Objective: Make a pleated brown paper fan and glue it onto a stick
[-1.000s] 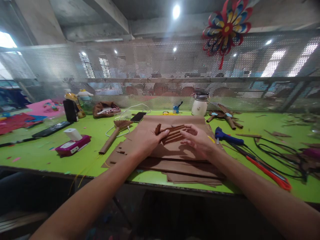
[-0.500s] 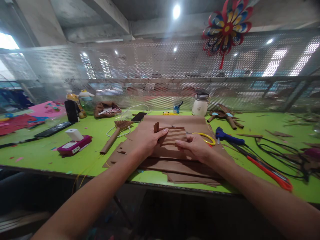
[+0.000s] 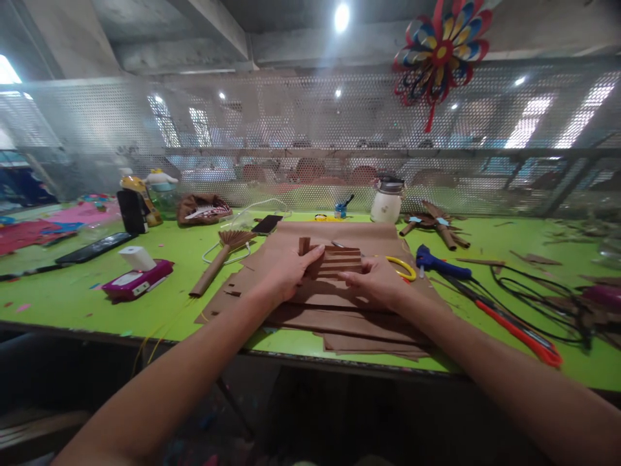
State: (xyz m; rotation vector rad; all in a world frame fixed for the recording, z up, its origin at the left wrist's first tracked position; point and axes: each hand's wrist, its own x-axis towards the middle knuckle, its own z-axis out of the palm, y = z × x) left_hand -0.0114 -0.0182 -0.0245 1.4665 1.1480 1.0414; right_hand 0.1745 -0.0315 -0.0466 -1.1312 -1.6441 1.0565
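A strip of brown paper with accordion pleats [image 3: 339, 260] is stretched between my two hands over the middle of the table. My left hand [image 3: 298, 266] closes on its left part, where tightly stacked folds stick up past the fingers. At the other end, my right hand [image 3: 376, 279] pinches the strip between thumb and fingers. Below lie brown paper sheets [image 3: 334, 232], layered on the green table. Scissors with yellow handles [image 3: 402, 266] rest just beyond my right hand, partly hidden by it and the strip.
To the left are a pleated paper fan on a rolled stick [image 3: 213, 268], a purple power strip [image 3: 138, 281] and a phone [image 3: 266, 224]. On the right lie a blue glue gun [image 3: 442, 264], a red utility knife [image 3: 521, 330] and black cable. A white jug [image 3: 387, 202] stands behind.
The view has shifted slightly. Both hands keep their hold on the pleated paper, and the stacked folds at my left hand look a little more upright.
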